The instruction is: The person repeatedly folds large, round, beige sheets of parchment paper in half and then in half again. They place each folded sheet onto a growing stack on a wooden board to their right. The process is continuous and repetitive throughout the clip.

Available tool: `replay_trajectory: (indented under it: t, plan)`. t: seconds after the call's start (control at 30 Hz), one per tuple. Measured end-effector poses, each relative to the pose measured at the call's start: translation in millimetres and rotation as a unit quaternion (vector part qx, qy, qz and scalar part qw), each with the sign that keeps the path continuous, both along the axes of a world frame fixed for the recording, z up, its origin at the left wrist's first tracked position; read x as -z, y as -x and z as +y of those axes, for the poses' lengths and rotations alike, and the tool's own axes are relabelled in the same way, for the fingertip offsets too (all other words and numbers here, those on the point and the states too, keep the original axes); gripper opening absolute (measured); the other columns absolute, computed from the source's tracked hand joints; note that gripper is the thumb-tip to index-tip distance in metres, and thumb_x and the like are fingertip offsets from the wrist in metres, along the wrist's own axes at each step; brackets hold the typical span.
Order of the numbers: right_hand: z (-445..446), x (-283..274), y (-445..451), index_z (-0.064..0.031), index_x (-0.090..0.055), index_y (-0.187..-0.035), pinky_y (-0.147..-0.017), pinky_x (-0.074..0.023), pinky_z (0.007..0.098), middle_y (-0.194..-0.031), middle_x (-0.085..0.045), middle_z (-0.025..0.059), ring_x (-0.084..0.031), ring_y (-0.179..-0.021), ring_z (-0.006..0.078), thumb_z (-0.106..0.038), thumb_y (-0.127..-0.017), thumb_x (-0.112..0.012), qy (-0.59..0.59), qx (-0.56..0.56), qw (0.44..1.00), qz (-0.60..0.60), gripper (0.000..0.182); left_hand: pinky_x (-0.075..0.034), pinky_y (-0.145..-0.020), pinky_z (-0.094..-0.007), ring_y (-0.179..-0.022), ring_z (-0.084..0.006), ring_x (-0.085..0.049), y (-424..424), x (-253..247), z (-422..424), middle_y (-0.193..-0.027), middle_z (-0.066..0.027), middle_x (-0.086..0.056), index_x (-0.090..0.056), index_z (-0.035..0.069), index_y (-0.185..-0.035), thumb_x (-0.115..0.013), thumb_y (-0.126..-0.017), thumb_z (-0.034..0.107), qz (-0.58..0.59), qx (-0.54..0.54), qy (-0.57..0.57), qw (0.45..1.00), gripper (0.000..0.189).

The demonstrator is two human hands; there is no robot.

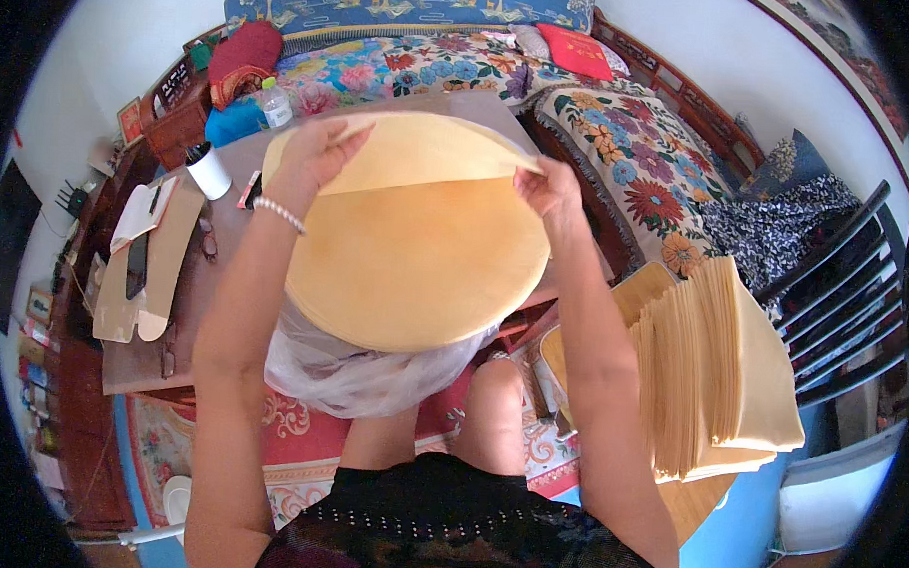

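A stack of large round pale-yellow sheets (417, 268), thin and flexible, lies at the near side of the table. The top sheet (422, 148) is partly lifted, and a straight fold line crosses the stack below it. My right hand (552, 188) pinches this sheet at its right edge. At the upper left, my left hand (316, 155) holds the far part of the same sheet between thumb and fingers; a bead bracelet circles that wrist. Clear plastic wrapping (368, 379) hangs from under the stack, above my knees.
Folded yellow sheets (692, 367) stand in a thick pile on a wooden surface at my right, near a black slatted chair (844, 298). On the table's left are a white pen cup (209, 172), a plastic bottle (276, 105), eyeglasses (208, 239) and cardboard (174, 259). A flowered sofa lies beyond.
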State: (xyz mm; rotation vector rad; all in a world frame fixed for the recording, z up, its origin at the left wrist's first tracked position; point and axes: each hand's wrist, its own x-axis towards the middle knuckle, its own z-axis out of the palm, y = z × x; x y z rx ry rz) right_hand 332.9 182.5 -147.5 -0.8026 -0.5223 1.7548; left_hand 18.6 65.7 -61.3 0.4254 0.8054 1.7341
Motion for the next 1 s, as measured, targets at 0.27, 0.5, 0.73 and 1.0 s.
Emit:
replay_trajectory:
  t: [0.27, 0.5, 0.73, 1.0]
  plan:
    - [22, -132, 38, 0.0004, -0.051, -0.107, -0.07, -0.0533, 0.0379, -0.101, -0.058, 0.0134, -0.058, -0.084, 0.0262, -0.014, -0.092, -0.046, -0.213, 0.001, 0.977, -0.01, 0.022, -0.047, -0.092, -0.041, -0.107, -0.0297, -0.053, 37, -107, -7, -0.114, -0.0191, -0.053, -0.046, -0.01, -0.111, -0.042, -0.09, 0.003, 0.164, 0.01, -0.148, 0.975, 0.025]
    - [-98, -52, 2, 0.0059, -0.047, -0.118, -0.093, -0.0428, 0.0388, -0.115, -0.056, 0.0151, -0.055, -0.105, 0.0253, -0.011, -0.087, -0.05, -0.189, 0.008, 0.982, 0.015, 0.035, -0.044, -0.095, -0.0382, -0.108, -0.0229, -0.054, -19, 12, -151, -0.12, -0.0121, -0.053, -0.045, -0.001, -0.122, -0.05, -0.085, 0.0, 0.115, -0.09, -0.102, 0.984, 0.038]
    - [-180, 87, -29, 0.0096, -0.048, -0.116, -0.081, -0.0479, 0.0337, -0.105, -0.06, 0.016, -0.06, -0.09, 0.0234, -0.003, -0.082, -0.053, -0.08, 0.046, 0.984, -0.149, 0.036, -0.046, -0.093, -0.0361, -0.108, -0.0246, -0.054, -32, 161, -218, -0.121, -0.0138, -0.052, -0.039, -0.002, -0.126, -0.051, -0.083, -0.001, 0.008, -0.005, 0.071, 0.997, 0.044]
    - [-241, 55, -36, 0.0078, -0.047, -0.119, -0.075, -0.0484, 0.0291, -0.098, -0.062, 0.0136, -0.06, -0.085, 0.018, 0.006, -0.079, -0.049, -0.187, 0.154, 0.947, -0.211, 0.04, -0.047, -0.092, -0.0348, -0.108, -0.0229, -0.055, -36, 124, -255, -0.118, -0.0139, -0.054, -0.042, -0.003, -0.124, -0.051, -0.085, 0.004, 0.061, -0.022, 0.097, 0.993, 0.041]
